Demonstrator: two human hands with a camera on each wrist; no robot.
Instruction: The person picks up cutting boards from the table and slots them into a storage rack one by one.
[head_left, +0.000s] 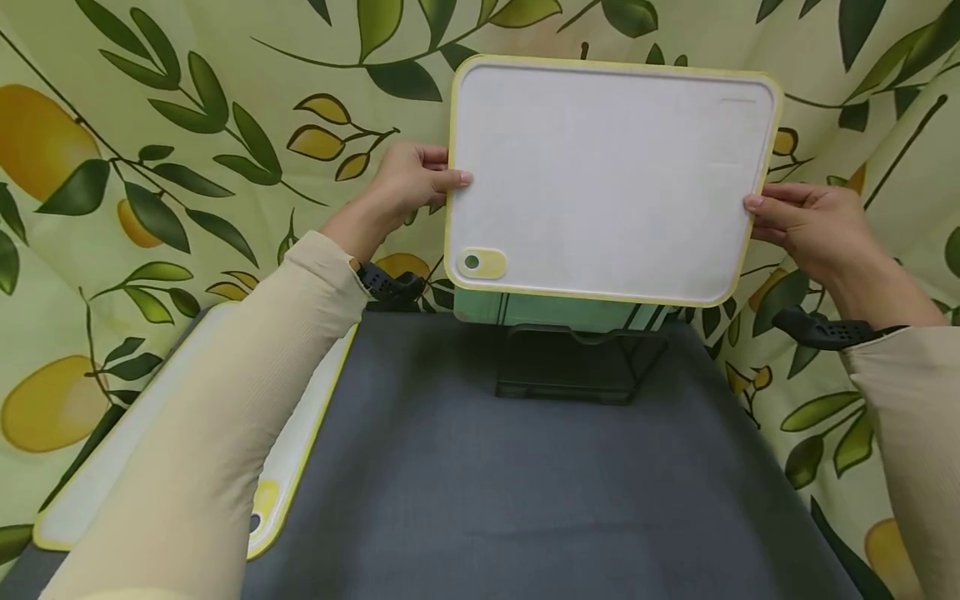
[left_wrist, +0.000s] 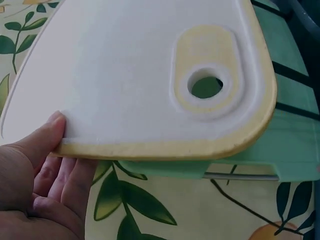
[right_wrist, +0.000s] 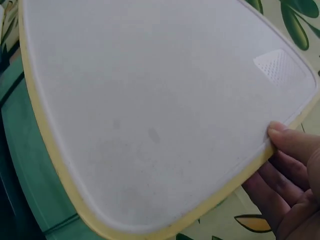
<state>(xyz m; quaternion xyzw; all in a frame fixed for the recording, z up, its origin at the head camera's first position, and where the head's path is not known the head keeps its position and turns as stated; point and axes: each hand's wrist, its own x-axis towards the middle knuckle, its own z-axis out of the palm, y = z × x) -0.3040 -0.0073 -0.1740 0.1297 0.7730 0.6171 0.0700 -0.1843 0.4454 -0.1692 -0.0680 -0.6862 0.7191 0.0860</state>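
A white cutting board [head_left: 607, 183] with a yellow rim is held up, tilted, at the back of the table. My left hand [head_left: 412, 179] pinches its left edge, thumb on the front face and fingers behind. On the opposite edge my right hand [head_left: 817, 221] pinches it the same way. In the left wrist view, a yellow patch with a round hole [left_wrist: 206, 85] marks one corner of the board. A rough grater-like patch [right_wrist: 280, 67] shows near another corner in the right wrist view. Behind and below the board is a green board [head_left: 566, 310] in a black rack [head_left: 566, 375].
A second white cutting board with a yellow rim [head_left: 300, 442] lies at the table's left side, partly hidden by my left sleeve. Grey cloth [head_left: 525, 492] covers the table. A curtain printed with leaves and fruit [head_left: 225, 108] hangs behind.
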